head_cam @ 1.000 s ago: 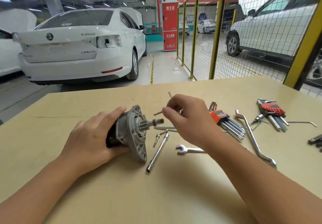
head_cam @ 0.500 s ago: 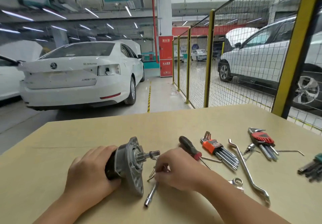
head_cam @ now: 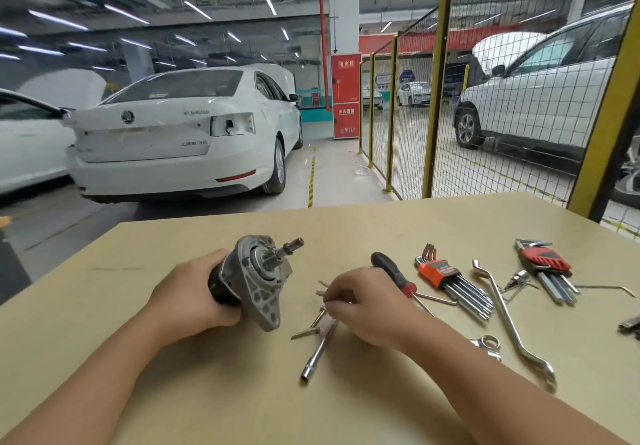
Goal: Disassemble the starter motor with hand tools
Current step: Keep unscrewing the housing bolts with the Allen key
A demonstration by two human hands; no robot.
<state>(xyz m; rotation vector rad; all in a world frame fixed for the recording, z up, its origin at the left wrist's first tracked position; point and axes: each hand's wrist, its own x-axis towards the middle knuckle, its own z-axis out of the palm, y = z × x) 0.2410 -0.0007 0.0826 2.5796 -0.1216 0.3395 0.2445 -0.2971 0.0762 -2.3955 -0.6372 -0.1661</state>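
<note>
The starter motor (head_cam: 258, 282) lies tilted on the wooden table (head_cam: 225, 399), its grey flanged nose and shaft pointing up and to the right. My left hand (head_cam: 188, 292) grips its black body from the left. My right hand (head_cam: 367, 302) is down on the table just right of the motor, fingers curled, pinching a thin long bolt (head_cam: 321, 293) whose end sticks out past my fingertips. More loose bolts (head_cam: 306, 332) lie beside it, on top of a chrome socket wrench (head_cam: 318, 351).
Right of my hand lie a black-and-red screwdriver (head_cam: 389, 268), an orange hex key set (head_cam: 450, 280), a long offset ring spanner (head_cam: 509, 320), a combination wrench (head_cam: 486, 344) and a red hex key set (head_cam: 547, 264). Beyond the table stand a white car and a yellow mesh fence.
My right hand came down from in front of the motor shaft, carrying a bolt, to the bolt pile on the table. My left hand tipped the motor's nose upward. The view lifted.
</note>
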